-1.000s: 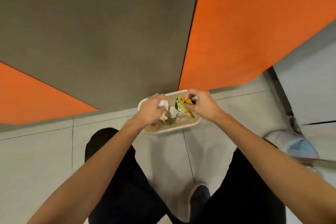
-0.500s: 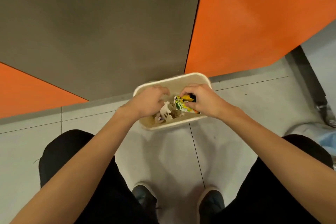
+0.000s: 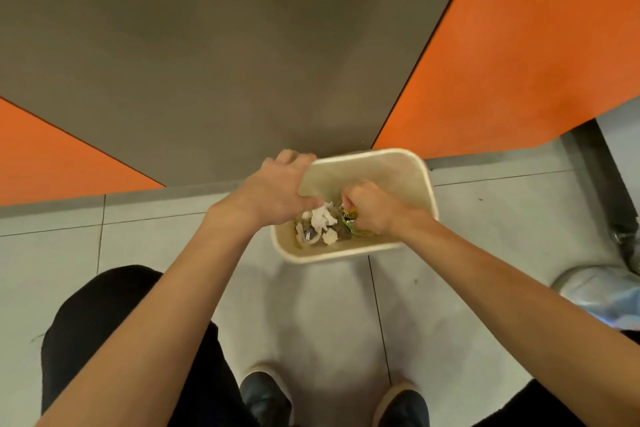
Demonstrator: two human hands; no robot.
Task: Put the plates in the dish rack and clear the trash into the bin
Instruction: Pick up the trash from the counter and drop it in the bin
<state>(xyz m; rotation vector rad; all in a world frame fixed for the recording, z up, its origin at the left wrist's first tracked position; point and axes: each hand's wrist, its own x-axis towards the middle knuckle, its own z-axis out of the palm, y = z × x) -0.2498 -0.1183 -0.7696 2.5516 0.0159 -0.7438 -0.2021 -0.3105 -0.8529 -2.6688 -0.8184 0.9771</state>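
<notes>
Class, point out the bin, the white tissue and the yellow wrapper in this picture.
bin (image 3: 367, 166): head view, on its bare inner back wall.
white tissue (image 3: 322, 217): head view, on the middle of the crumpled wad.
yellow wrapper (image 3: 349, 225): head view, on the printed edge that shows.

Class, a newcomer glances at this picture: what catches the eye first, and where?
Bright orange panels flank a grey panel along the top. At the centre a cream bin of trash stands on the tiled floor. The left hand covers its left corner; the right hand reaches inside, curled round a yellow-green wrapper.
</notes>
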